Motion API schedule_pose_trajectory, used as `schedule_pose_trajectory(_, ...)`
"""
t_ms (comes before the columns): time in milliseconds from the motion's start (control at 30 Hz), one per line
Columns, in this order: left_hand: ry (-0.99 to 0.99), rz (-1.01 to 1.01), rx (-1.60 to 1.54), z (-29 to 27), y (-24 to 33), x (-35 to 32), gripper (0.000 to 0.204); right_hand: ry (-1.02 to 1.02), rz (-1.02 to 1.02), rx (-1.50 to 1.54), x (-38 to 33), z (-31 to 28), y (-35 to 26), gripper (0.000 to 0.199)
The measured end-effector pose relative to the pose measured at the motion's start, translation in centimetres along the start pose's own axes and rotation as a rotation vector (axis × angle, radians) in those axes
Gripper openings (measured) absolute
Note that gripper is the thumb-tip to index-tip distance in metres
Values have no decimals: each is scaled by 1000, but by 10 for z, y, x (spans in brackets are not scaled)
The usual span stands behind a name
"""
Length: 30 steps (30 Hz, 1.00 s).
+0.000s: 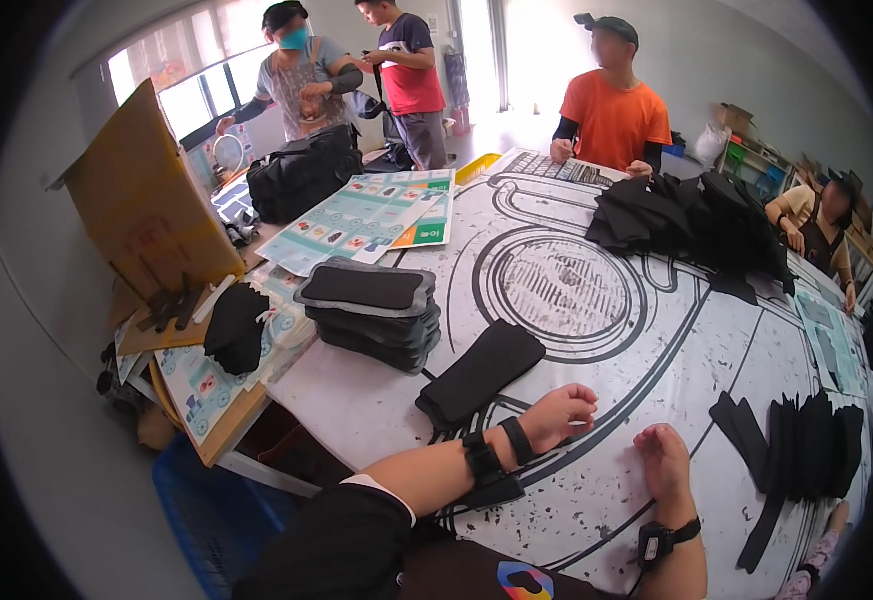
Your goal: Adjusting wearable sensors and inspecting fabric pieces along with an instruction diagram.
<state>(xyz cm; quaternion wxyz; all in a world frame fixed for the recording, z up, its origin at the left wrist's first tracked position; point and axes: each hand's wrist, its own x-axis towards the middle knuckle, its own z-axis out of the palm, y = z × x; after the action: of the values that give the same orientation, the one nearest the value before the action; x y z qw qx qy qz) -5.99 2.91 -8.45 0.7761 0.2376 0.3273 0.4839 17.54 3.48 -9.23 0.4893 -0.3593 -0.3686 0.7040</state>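
My left hand (559, 416) is above the printed tabletop, its fingers loosely curled with nothing seen in them. Just to its right, my right hand (664, 462) is held up, palm turned toward the left one, its fingers half bent and no object showing in them. A folded black fabric piece (484, 372) lies on the table, close to the left hand. Further left rises a stack of black fabric pads (368, 312) with grey edges. Part of a dark flat piece (496, 496) shows under my left forearm. Both wrists wear black bands with small devices.
Black fabric strips (806, 445) lie at the right. A big black heap (691, 225) covers the far right, near a person in orange (616, 120). Printed sheets (356, 215), a black bag (304, 172) and a cardboard panel (141, 190) stand far left. Other people are around the table.
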Motion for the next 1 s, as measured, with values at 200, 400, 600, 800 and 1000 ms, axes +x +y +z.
schedule_pose_trajectory(200,-61,-20,59,-11,-13,2,14,26,1,-12,-2,2,-1,18)
schedule_pose_trajectory(400,-146,36,156,-14,-18,1,10,22,-4,-17,-1,4,-2,17)
schedule_pose_trajectory(600,-157,57,161,-13,-17,0,13,10,-1,-4,2,-2,1,17)
schedule_pose_trajectory(800,-155,69,161,-12,-15,-2,21,13,9,-8,1,-2,1,16)
schedule_pose_trajectory(1000,-161,73,162,-14,-18,0,25,12,8,-10,1,-3,1,16)
